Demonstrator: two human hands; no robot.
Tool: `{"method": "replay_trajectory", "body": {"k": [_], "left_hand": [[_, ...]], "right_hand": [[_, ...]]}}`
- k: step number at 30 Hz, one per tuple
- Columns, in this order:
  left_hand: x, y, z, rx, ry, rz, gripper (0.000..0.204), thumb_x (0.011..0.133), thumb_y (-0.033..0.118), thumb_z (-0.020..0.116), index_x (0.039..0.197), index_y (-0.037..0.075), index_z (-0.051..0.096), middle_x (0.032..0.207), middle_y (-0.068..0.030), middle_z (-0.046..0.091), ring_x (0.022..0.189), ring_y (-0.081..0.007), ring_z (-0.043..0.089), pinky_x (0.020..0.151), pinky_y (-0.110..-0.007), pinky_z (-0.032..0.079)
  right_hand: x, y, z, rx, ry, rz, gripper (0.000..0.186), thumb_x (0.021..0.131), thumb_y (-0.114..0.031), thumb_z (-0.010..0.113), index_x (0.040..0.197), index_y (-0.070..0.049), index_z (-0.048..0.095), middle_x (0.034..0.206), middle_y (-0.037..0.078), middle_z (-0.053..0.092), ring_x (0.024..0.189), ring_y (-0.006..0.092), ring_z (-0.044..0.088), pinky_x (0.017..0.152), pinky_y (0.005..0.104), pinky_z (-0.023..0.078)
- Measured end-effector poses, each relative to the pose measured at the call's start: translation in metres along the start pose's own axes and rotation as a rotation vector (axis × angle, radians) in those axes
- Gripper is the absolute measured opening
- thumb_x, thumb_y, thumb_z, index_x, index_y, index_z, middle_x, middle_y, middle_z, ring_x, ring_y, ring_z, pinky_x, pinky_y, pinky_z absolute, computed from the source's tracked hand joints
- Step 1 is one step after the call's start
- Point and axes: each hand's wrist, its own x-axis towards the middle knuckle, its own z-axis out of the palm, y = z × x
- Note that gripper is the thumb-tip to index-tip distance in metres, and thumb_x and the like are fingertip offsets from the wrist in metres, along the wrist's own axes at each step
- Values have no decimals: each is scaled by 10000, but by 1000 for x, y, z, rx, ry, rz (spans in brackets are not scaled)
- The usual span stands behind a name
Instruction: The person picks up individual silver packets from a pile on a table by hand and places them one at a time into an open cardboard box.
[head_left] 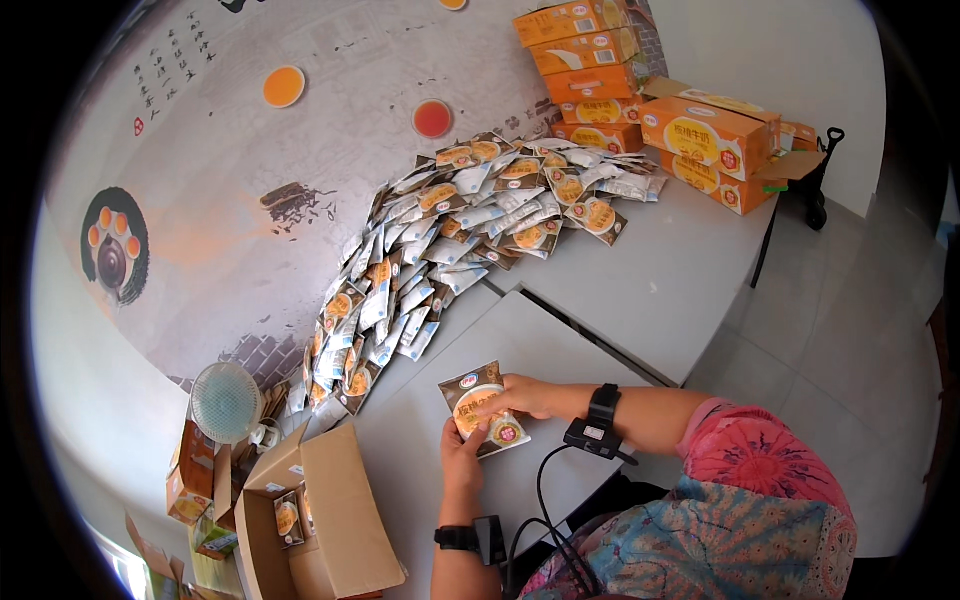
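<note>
Packet (466,400), held by your left hand (463,452) and right hand (526,397), fingers closed on it, could slip if either grip loosens.

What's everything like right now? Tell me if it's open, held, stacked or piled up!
Packet: held, printed front up
Left hand: gripping it
Right hand: gripping it too
Brown box: open, small packets inside
Packet heap: piled loosely
Orange cartons: stacked
Fan: upright; can't tell if it's on
</note>
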Motion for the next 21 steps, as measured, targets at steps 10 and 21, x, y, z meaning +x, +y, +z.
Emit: {"method": "replay_trajectory", "body": {"k": [10,21], "left_hand": [[0,1,-7,-126,44,-58,278,861,62,570,1109,-11,470,1036,-105,593,899,-171,597,796,-310,493],[-3,7,-4,-187,-56,-150,332,889,147,511,1173,-7,433,1098,-116,566,983,-209,578,847,-349,489]], "right_hand": [[0,-4,-2,-59,47,71,456,761,-243,709,1113,-30,512,962,68,602,840,151,601,672,290,502],[-4,-5,0,17,15,79,396,728,-92,640,1098,-29,516,971,78,611,843,164,616,696,276,515]]}}
